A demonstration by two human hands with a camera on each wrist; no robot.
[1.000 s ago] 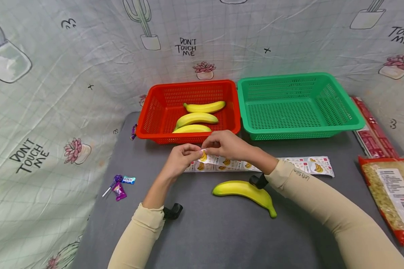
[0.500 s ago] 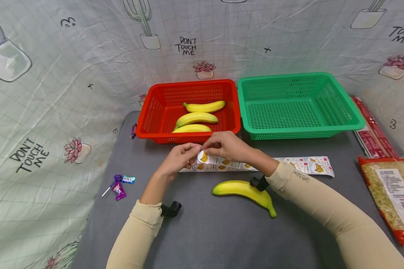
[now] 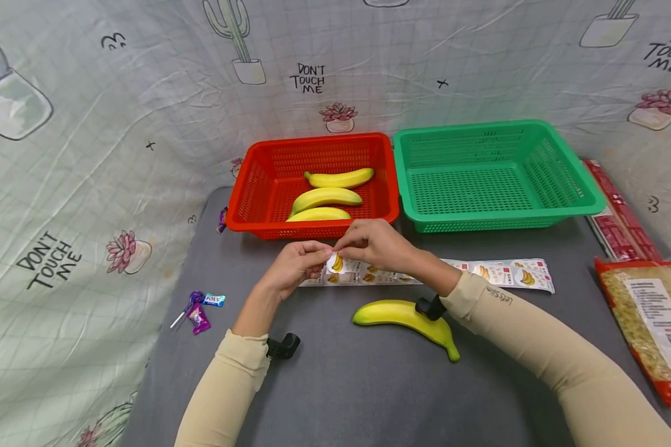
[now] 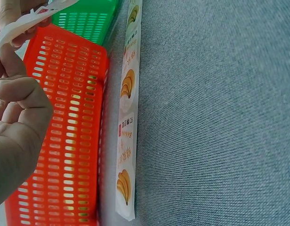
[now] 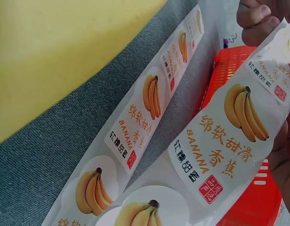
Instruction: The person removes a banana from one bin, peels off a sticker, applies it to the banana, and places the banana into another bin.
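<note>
My left hand [image 3: 293, 268] and right hand [image 3: 377, 245] meet in front of the red basket, fingertips close together. Both pinch the raised end of a strip of banana stickers [image 5: 218, 136]. At that end, a sticker [image 5: 272, 70] looks partly lifted in the right wrist view; which fingers hold it and which the backing, I cannot tell. Another length of sticker strip [image 4: 126, 127] lies flat on the table below. A yellow banana [image 3: 405, 315] lies nearer me, partly under my right wrist. In the left wrist view, my curled left fingers [image 4: 27, 92] show beside the white strip.
Several bananas [image 3: 327, 197] lie in the red basket [image 3: 313, 233]. Right of it stands a green basket [image 3: 483, 222]. Wrapped sweets [image 3: 199, 318] and a lollipop lie at left. A filled red-edged bag [image 3: 643, 323] and red packets [image 3: 620, 211] lie at right.
My left hand has shifted slightly left, and its fingertips have slid to the strip's upper corner. The end sticker shows more fully now. My right hand has barely moved; the banana lies unmoved.
</note>
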